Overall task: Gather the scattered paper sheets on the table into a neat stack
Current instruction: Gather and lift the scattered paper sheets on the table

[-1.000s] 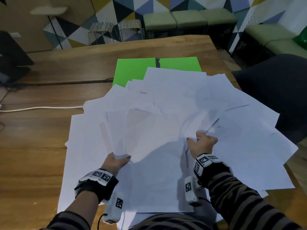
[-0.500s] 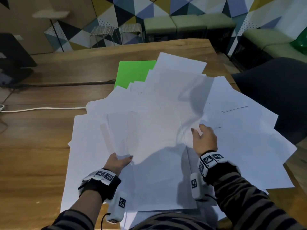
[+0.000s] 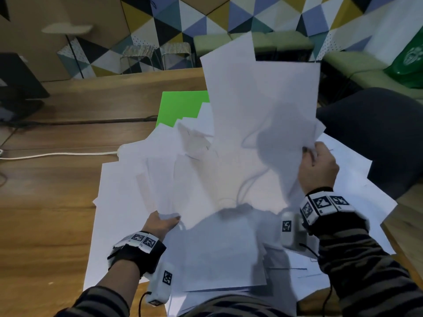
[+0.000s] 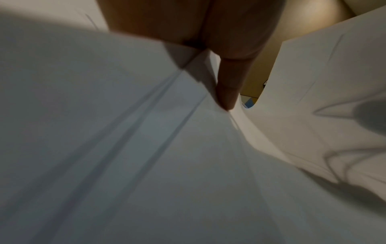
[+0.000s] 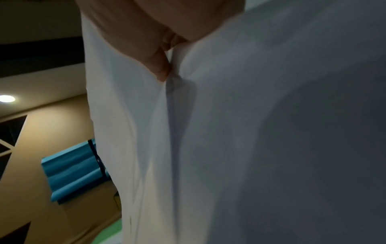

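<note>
Wooden table (image 3: 57, 202) in front of me, most of its middle covered by the scattered paper sheets (image 3: 128, 197), white, overlapping, fanned out left, right and toward me. A bunch of raised sheets (image 3: 263, 106) stands tilted up off the pile, top edges reaching above the table's far edge in the head view. A green folder (image 3: 180, 108) lies flat behind the pile, partly under the sheets. Dark chair (image 3: 377, 133) at the table's right side. White cable (image 3: 57, 154) runs across the table on the left, ends at the paper edge.

My right hand (image 3: 318, 170) grips the right edge of the raised sheets, fingers curled round it; wrist view shows thumb (image 5: 154, 61) pressed on paper. My left hand (image 3: 161, 223) holds the near-left edge of sheets in the pile, thumb on top; wrist view shows one finger (image 4: 228, 85) lying against the paper.
</note>
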Demonstrator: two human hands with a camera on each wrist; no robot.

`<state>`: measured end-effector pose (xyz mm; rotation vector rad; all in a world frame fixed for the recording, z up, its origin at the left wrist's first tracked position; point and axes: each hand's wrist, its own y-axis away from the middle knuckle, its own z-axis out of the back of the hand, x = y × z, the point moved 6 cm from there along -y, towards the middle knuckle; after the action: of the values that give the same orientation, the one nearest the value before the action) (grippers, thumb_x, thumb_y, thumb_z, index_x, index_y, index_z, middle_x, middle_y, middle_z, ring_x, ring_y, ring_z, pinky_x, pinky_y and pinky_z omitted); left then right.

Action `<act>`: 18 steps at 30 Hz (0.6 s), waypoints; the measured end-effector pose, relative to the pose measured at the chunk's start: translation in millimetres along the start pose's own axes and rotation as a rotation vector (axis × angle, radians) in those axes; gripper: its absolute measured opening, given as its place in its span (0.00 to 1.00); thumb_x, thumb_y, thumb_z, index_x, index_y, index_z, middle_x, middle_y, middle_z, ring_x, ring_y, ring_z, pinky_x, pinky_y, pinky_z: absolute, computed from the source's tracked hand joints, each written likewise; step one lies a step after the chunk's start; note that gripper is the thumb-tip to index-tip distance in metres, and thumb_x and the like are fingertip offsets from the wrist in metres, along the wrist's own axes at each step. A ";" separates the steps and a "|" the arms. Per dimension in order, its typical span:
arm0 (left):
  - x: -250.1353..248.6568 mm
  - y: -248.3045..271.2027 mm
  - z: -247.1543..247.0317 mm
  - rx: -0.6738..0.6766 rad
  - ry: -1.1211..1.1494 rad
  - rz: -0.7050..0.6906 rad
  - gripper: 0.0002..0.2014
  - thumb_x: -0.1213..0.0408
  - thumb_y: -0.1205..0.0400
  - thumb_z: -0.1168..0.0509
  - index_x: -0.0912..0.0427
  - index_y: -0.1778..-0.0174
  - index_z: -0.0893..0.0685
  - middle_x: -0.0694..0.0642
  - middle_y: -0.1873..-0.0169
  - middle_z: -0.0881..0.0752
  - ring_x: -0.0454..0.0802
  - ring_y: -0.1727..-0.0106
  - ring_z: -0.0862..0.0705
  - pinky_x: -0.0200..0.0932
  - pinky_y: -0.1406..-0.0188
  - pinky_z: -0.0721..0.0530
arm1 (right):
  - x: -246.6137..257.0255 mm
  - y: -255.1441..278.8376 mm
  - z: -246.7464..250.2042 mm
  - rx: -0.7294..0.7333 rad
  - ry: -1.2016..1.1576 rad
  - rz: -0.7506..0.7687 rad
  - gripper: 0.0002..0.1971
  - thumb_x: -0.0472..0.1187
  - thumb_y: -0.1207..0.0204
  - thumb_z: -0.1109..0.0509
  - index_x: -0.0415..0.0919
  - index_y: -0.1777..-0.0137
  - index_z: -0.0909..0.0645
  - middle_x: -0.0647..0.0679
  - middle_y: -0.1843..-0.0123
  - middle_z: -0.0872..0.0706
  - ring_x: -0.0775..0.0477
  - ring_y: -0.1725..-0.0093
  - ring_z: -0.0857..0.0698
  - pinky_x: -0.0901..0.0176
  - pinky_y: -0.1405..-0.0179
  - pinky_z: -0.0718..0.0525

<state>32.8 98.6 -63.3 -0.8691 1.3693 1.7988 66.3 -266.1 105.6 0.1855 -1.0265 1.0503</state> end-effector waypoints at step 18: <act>-29.5 7.8 32.5 -0.152 -0.207 0.072 0.15 0.75 0.26 0.31 0.61 0.75 0.27 0.53 0.72 0.22 0.55 0.57 0.21 0.44 0.56 0.24 | 82.0 -4.1 36.8 0.029 0.014 0.202 0.11 0.33 0.22 0.41 0.38 0.44 0.21 0.42 0.60 0.19 0.35 0.56 0.18 0.52 0.56 0.23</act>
<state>38.7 124.7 -27.7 -0.6956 1.1579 2.0075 55.6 -237.8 190.3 0.0990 -1.0328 1.2480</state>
